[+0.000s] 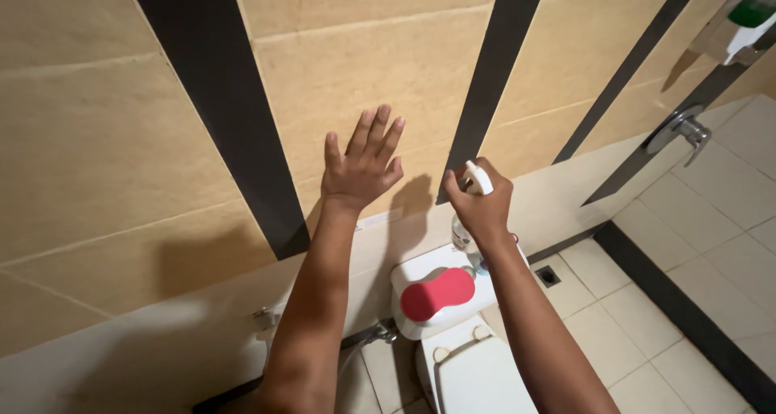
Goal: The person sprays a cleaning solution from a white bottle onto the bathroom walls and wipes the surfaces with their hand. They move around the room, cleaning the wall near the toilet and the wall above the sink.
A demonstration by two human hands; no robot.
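Two bare forearms nearest the lens, rising from the bottom edge toward the far wall. Left hand up on the beige wall tile, fingers spread wide, palm flat to it or all but touching, holding nothing. Right hand just to its right and a shade lower, clamped tight round the neck of a clear spray bottle, white trigger head poking out above the knuckles. Hands apart, a narrow strip of tile between them. Bottle's long axis close to upright, body hanging below the fist; nozzle seemingly aimed at the wall ahead, exact direction hard to call. Right hand plainly the one on the bottle; left the nearer to the bare tile, up and left of the nozzle. Dark vertical strip in the wall directly above the right hand.

Below the hands, a white toilet cistern with a red sponge lying on its lid, closed toilet seat nearer. Far right, a chrome wall tap, and a white dispenser with green top in the corner.
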